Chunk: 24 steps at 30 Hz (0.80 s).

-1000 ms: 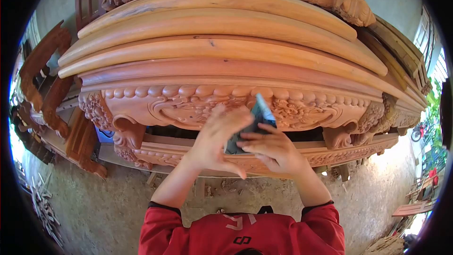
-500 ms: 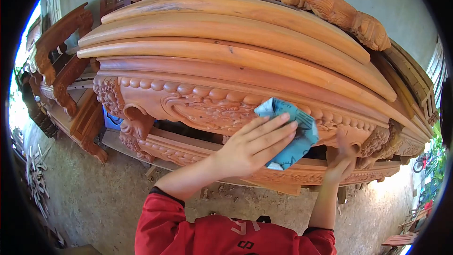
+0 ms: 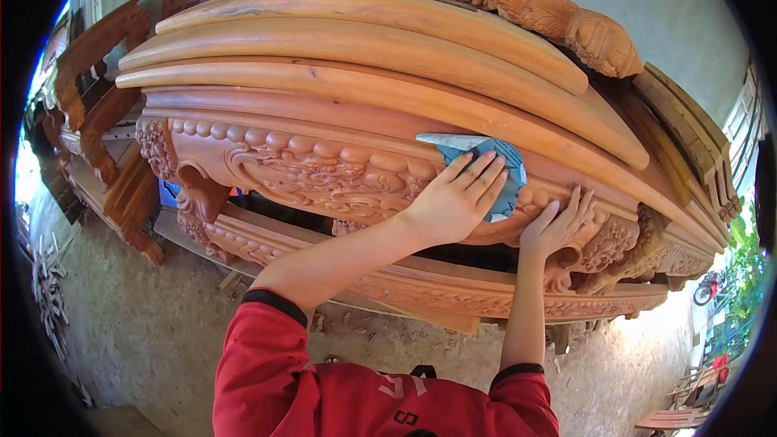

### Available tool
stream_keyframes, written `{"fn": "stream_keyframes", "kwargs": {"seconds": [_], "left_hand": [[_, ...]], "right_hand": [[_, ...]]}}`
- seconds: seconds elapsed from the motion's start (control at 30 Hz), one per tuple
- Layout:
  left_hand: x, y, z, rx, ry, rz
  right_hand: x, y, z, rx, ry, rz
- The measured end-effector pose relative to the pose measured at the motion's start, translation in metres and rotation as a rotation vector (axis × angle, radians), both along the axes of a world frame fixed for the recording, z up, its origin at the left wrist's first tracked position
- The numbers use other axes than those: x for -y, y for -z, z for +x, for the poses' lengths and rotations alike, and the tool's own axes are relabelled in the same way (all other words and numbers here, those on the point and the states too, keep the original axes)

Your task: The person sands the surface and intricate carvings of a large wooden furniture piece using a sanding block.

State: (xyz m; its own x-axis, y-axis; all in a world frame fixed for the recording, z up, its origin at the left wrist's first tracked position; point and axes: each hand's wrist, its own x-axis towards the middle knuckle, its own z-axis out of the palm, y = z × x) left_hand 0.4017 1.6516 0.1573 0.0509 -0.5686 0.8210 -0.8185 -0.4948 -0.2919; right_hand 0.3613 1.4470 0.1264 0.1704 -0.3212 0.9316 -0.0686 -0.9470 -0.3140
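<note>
My left hand (image 3: 457, 198) lies over a folded blue-green sheet (image 3: 510, 182) with dark print, holding it against the upper moulding and beaded edge of a carved wooden panel (image 3: 324, 166). The sheet's pale, pointed corner sticks out to the left above the fingers. What is under the palm is hidden. My right hand (image 3: 558, 226) rests with spread fingers on the carved panel to the right, just above a scrolled end, and holds nothing. Both arms reach forward from red sleeves.
Long curved wooden pieces (image 3: 356, 44) are stacked behind the panel, with a carved rail (image 3: 518, 0) beyond them. A lower carved beam (image 3: 405, 287) runs under the panel. Carved furniture frames (image 3: 97, 129) stand at the left. Wood scraps (image 3: 50, 291) lie on the concrete floor.
My left hand and the sheet have moved up to the moulding. My right hand, blurred and lower before, now lies spread on the carving. The whole view has shifted slightly.
</note>
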Motion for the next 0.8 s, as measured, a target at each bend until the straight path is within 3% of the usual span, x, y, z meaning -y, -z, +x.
{"fn": "stream_keyframes", "kwargs": {"seconds": [0.13,0.3,0.43,0.57,0.67,0.8], "left_hand": [[-0.032,-0.01,-0.003,-0.004,-0.097,0.074],[-0.118,0.003,0.014,-0.083,-0.375,-0.161],[-0.107,0.026,0.019,0.003,-0.424,-0.088],[-0.044,0.015,-0.008,-0.058,-0.144,0.039],[-0.053,0.013,-0.002,-0.08,-0.106,-0.014],[-0.128,0.025,0.017,0.032,-0.388,-0.07]], "right_hand": [[0.002,0.001,-0.004,-0.023,0.011,-0.035],[0.005,0.002,-0.002,-0.009,-0.01,-0.053],[0.008,0.006,0.0,0.027,-0.016,-0.063],[0.01,0.008,0.001,0.039,-0.001,-0.092],[0.011,0.007,0.0,0.022,0.013,-0.087],[0.011,0.009,-0.002,0.02,0.002,-0.102]]}}
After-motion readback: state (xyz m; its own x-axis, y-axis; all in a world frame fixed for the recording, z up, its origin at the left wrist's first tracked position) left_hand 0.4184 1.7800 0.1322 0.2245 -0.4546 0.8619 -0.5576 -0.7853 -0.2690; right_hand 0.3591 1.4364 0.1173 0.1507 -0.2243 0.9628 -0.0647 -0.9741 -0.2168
